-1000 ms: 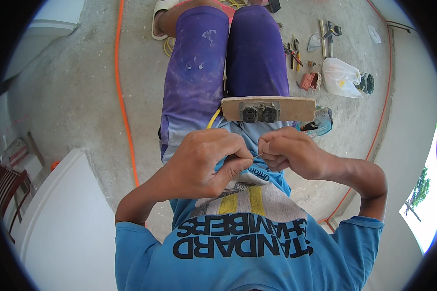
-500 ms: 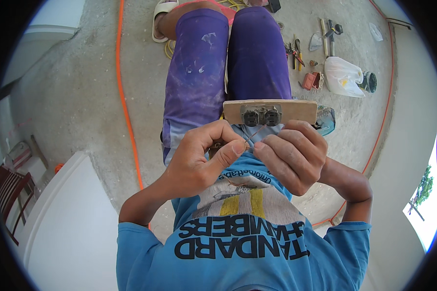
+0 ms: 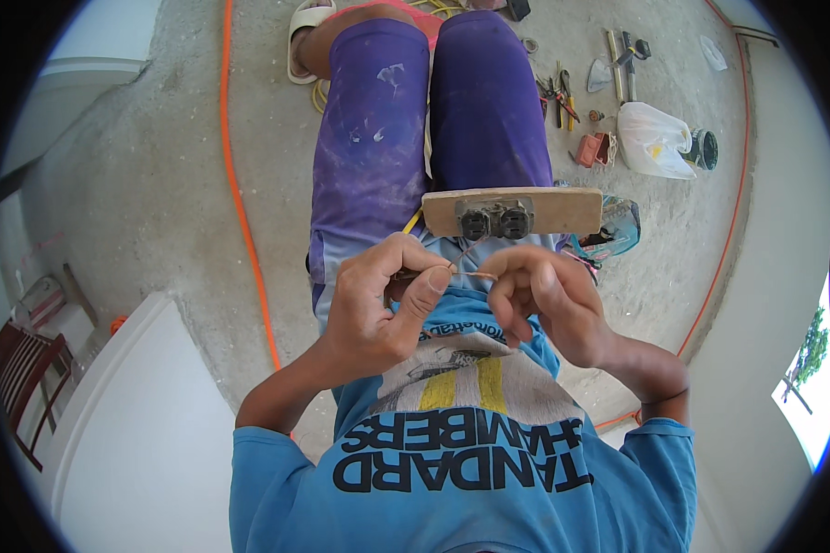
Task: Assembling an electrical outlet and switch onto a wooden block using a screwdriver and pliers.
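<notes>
Chestward of one tan wooden board [image 3: 567, 211] with two round black sockets [image 3: 515, 223], pinching thin coppery wire [image 3: 475, 274], visible as two lengths, in left hand [image 3: 373, 300]. Holding right hand [image 3: 553, 300] half-curled at one tip; cannot tell whether gripping.

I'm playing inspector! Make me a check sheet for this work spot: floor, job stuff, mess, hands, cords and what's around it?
Surface: grey floor, marked with pale specks.
Job's things: board bearing a black socket; thin, copper-coloured wire.
Clutter: pliers, hammer, white bag and red box, all on the floor toward the right.
Hands: left hand pinches the wire; right hand has fingertips at its end, grip unclear.
Cables: orange cord along the floor at left; yellow cable by the board's left end.
Surroundings: pale wall at right; brown chair at far left.
</notes>
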The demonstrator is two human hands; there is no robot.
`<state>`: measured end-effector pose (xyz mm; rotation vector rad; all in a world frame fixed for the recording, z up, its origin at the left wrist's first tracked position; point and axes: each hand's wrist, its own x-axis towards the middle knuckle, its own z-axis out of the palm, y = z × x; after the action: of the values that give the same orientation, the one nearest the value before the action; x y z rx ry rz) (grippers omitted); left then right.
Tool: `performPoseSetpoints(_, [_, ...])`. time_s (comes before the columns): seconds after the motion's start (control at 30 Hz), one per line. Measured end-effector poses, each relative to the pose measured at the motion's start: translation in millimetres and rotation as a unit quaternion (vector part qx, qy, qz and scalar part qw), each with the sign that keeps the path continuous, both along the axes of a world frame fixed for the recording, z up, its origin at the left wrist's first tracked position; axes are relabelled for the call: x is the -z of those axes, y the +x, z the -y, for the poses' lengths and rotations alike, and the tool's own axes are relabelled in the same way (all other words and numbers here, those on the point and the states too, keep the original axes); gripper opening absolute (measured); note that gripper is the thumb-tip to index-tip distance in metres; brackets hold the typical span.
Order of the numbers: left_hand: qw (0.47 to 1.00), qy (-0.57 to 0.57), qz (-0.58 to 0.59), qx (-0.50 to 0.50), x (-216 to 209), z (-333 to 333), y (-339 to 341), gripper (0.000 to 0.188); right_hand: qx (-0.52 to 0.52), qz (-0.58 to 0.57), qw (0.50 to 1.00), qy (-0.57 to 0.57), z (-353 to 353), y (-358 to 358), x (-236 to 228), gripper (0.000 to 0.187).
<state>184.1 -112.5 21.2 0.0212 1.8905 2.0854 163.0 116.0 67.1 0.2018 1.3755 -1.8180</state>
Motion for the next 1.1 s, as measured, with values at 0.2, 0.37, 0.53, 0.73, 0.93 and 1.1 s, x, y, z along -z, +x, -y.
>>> performPoseSetpoints(0.2, [0.998,0.037,0.047,0.032,-6,1,-3,0.021,-0.075,-0.776,0.56,0.28,-5,-10,29,0.039])
performPoseSetpoints(0.37, [0.997,0.039,0.06,0.032,-9,1,-2,0.019,-0.08,-0.8,0.54,0.248,-1,-16,35,0.023])
performPoseSetpoints(0.53, [0.988,-0.07,-0.136,-0.01,7,-11,-3,0.008,-0.011,-0.47,0.865,0.176,22,-1,20,0.005])
performPoseSetpoints(0.73, [0.926,-0.134,-0.352,-0.032,24,-13,1,0.024,0.089,0.34,0.928,-0.122,12,13,6,0.025])
performPoseSetpoints(0.93, [0.988,-0.006,-0.155,-0.024,20,-12,9,0.01,0.097,0.29,0.921,-0.24,12,16,5,0.021])
performPoseSetpoints(1.1, [0.998,0.059,0.003,-0.007,11,-8,11,0.02,-0.038,-0.692,0.635,0.341,1,6,19,0.059])
